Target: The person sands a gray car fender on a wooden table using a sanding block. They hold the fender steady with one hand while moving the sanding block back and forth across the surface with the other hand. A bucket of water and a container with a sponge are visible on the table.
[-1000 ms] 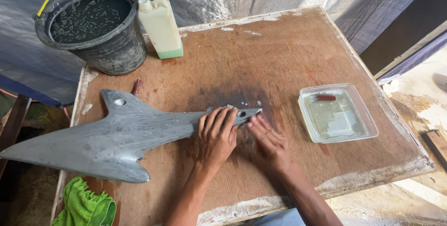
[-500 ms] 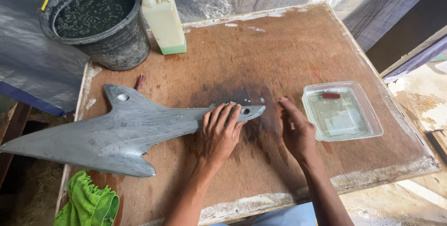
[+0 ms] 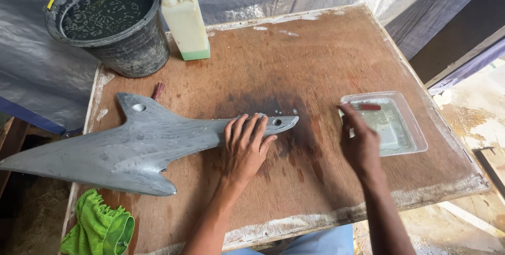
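A long grey metal part [image 3: 131,147], shaped like a winged blade with holes, lies flat across the left of a brown wooden table [image 3: 294,55]. My left hand [image 3: 246,147] presses flat on its narrow right end, fingers spread. My right hand [image 3: 359,142] hovers with fingers apart at the left edge of a clear plastic tray [image 3: 407,123], which holds water, a pale flat piece and a small red item. It holds nothing. A dark wet patch [image 3: 300,129] stains the wood between the hands.
A black bucket [image 3: 113,23] with a yellow handle, full of dark water, stands at the back left. Beside it is a white plastic jug [image 3: 187,23]. A green cloth [image 3: 97,228] lies at the front left corner. Grey sheeting hangs behind.
My right hand has left the part's tip and moved right to the tray's edge. My left hand has stayed on the part.
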